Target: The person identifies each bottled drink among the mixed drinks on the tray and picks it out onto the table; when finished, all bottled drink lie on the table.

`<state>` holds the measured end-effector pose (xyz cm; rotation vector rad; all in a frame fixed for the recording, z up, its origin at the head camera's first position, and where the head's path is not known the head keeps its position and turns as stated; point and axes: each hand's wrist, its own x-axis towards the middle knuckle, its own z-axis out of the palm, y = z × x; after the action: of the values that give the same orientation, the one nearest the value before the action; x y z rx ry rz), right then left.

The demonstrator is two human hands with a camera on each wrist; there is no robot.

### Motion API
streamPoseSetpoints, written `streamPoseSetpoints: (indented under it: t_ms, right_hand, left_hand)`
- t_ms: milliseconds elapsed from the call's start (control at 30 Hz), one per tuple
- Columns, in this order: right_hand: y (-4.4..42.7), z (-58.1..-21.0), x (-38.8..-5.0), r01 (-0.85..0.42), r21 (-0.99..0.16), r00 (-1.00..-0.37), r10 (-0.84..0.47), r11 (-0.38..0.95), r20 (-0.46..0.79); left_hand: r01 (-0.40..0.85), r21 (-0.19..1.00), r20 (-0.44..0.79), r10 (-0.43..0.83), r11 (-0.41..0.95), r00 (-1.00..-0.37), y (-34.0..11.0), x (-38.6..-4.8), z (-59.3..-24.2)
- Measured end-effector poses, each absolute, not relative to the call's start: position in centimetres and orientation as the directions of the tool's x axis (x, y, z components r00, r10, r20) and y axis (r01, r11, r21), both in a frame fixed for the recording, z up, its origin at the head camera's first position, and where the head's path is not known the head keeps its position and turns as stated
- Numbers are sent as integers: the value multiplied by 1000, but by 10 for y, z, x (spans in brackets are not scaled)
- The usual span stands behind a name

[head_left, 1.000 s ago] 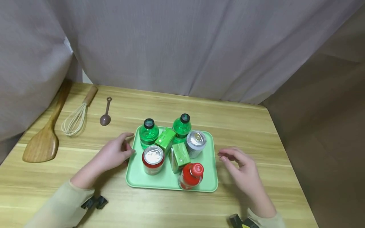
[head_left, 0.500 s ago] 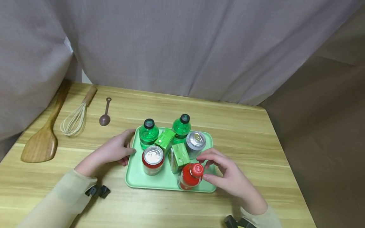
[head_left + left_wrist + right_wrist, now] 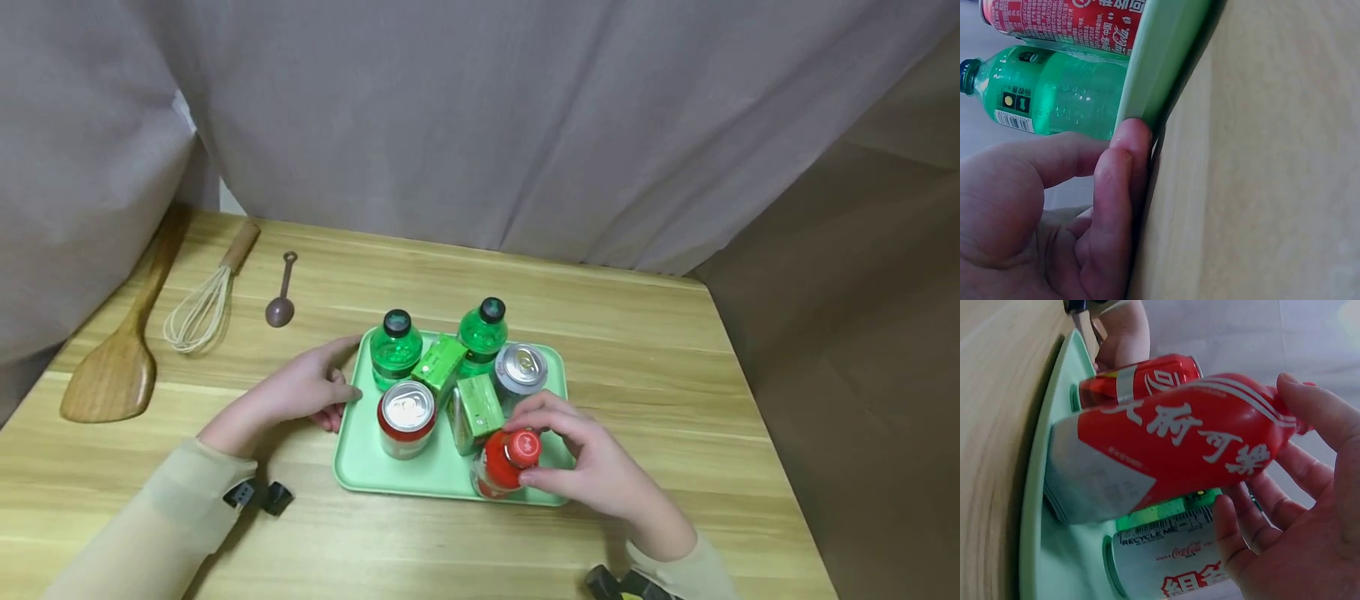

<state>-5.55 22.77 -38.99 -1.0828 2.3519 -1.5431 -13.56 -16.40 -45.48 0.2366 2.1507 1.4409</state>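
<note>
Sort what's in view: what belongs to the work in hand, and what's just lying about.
In the work:
Red-capped bottle, right hand around its neck
Green tray, left hand at its edge
Likely also, on it: green bottles, green cartons, red can, silver can

Lying about:
Wooden spatula
Whisk
Brown spoon

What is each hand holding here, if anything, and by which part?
The right hand holds the red bottle by its neck; the left hand grips the green tray by its left rim.
</note>
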Motion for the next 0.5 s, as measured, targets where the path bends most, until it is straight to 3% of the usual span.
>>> streamPoseSetpoints:
  t_ms: [500]
  right_hand:
    - [220,-398,-56,-493,-868,-724,-580,57,373]
  left_hand:
    - [-150,895,-334,406,420,-851,-162,-133,-451]
